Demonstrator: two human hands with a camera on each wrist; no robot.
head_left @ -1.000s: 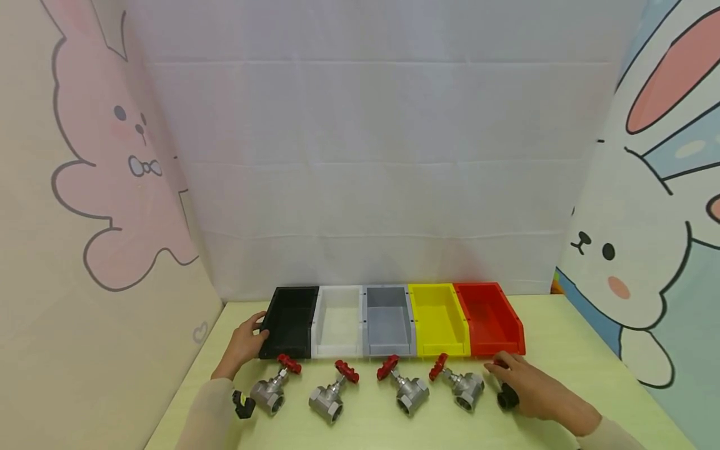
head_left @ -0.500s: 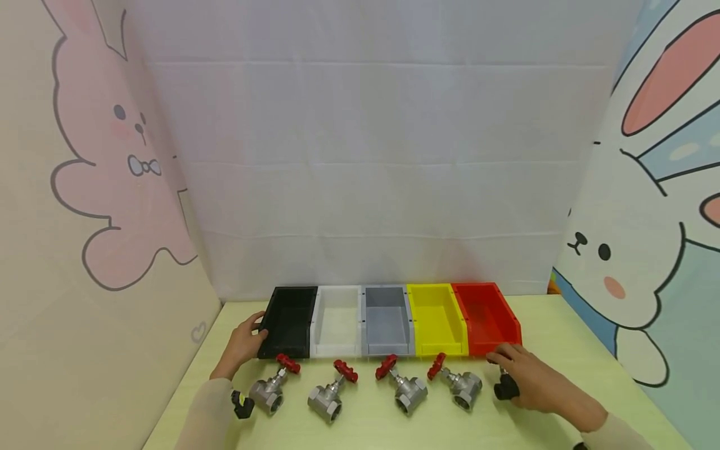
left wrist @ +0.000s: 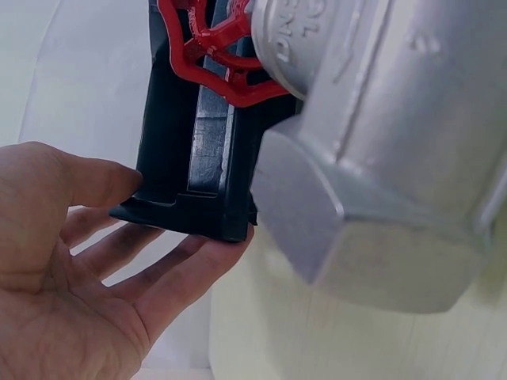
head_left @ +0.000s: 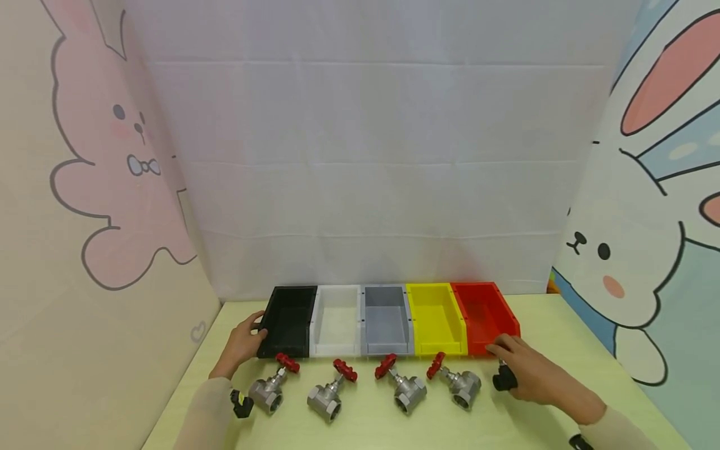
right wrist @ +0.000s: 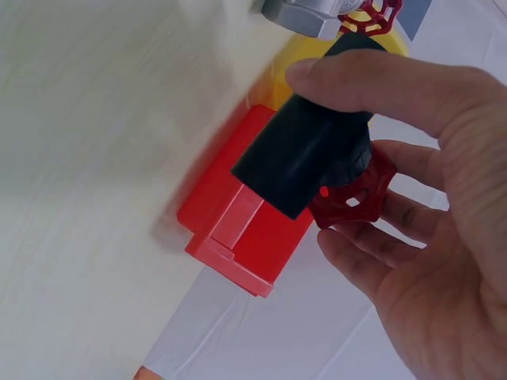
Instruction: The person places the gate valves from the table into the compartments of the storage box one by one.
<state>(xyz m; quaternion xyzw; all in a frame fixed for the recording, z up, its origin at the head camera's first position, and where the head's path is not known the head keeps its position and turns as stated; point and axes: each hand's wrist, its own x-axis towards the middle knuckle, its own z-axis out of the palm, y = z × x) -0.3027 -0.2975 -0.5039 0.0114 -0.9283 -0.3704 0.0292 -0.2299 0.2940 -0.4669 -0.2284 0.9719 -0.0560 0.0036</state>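
Note:
At the left end of the bin row, my left hand (head_left: pixel 242 345) holds the side of the black bin (head_left: pixel 288 322). Thumb and fingers lie on either side of the bin's corner in the left wrist view. My right hand (head_left: pixel 534 375) grips a black valve (right wrist: pixel 305 150) with a red handwheel (right wrist: pixel 356 198), thumb across its dark body and fingers by the wheel. That hand is just in front of the red bin (head_left: pixel 486 319). Four-way detail inside the grip is partly hidden. Several silver valves (head_left: pixel 409 395) with red handwheels lie in front of the bins.
Between the black and red bins stand a white bin (head_left: pixel 337 340), a grey bin (head_left: pixel 388 340) and a yellow bin (head_left: pixel 439 340), side by side. All rest on a pale table (head_left: pixel 450 431). A white sheet (head_left: pixel 382 187) hangs behind, and patterned walls flank both sides.
My right hand has risen a little and moved toward the red bin with the black valve in it. The left hand stays at the black bin.

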